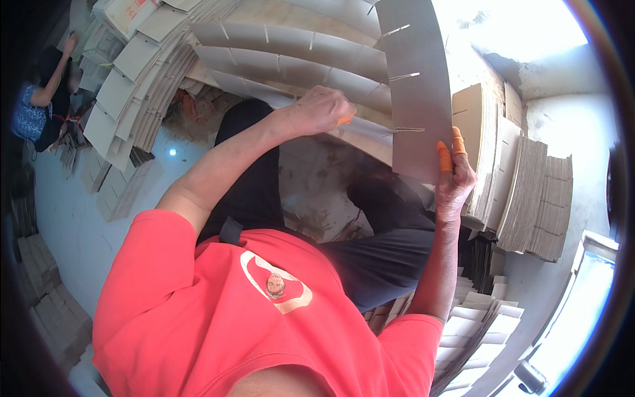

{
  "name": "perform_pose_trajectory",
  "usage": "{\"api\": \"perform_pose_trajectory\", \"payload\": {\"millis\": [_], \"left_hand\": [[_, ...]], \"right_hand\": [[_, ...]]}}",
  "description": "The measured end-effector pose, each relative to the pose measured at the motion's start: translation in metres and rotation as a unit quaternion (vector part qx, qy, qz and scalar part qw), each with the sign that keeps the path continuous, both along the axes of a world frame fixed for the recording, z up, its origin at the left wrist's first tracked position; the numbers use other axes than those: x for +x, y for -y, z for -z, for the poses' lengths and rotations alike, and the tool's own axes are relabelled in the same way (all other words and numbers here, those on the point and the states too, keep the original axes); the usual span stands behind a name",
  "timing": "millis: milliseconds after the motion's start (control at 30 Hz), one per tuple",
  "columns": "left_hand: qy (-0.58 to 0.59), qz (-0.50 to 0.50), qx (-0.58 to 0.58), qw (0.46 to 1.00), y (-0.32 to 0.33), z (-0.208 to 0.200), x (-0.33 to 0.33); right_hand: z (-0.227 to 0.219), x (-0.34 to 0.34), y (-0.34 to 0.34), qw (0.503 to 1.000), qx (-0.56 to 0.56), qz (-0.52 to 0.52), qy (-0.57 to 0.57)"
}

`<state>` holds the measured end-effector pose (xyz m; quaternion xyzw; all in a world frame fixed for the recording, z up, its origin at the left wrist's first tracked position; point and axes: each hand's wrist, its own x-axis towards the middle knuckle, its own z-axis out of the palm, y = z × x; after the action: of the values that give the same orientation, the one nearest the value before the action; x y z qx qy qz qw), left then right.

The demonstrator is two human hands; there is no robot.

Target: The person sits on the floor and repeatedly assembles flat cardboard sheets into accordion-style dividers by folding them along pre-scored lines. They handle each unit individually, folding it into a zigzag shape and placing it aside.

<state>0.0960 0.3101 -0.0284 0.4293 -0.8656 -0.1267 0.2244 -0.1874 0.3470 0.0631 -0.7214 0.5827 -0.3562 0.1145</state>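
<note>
My right hand [456, 177], with orange finger covers on its fingertips, grips the lower right edge of a long grey cardboard strip [421, 92] with short slots along it. This strip stands up crosswise at the right ends of several other slotted strips [297, 66], which run side by side over a pale board [364, 147]. My left hand [322, 111] is closed beside the nearest of those strips, an orange cover showing at a finger. Whatever its curled fingers may hold is hidden.
Stacked slotted cardboard sheets [129, 86] lean at the left, and more stacks [536, 198] stand at the right. Cardboard pieces [479, 331] lie low beside my right arm. Another person [43, 99] is at the far left. A bright window [582, 311] is at lower right.
</note>
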Motion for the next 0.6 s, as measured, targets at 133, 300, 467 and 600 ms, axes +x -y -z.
{"api": "perform_pose_trajectory", "payload": {"millis": [133, 300, 467, 600], "left_hand": [[0.005, 0.012, 0.012, 1.0, 0.004, -0.002, 0.001], [-0.005, 0.0, 0.021, 1.0, 0.014, -0.023, 0.005], [-0.077, -0.094, -0.215, 0.969, 0.069, -0.01, 0.022], [0.032, -0.146, -0.254, 0.955, 0.112, -0.004, 0.039]], "right_hand": [[0.001, -0.005, 0.005, 0.995, -0.08, -0.054, 0.024], [-0.007, -0.006, -0.001, 0.999, 0.018, -0.046, 0.004], [-0.008, -0.01, 0.003, 0.996, -0.029, -0.088, 0.006], [0.007, -0.001, 0.005, 0.987, 0.055, -0.128, 0.078]]}}
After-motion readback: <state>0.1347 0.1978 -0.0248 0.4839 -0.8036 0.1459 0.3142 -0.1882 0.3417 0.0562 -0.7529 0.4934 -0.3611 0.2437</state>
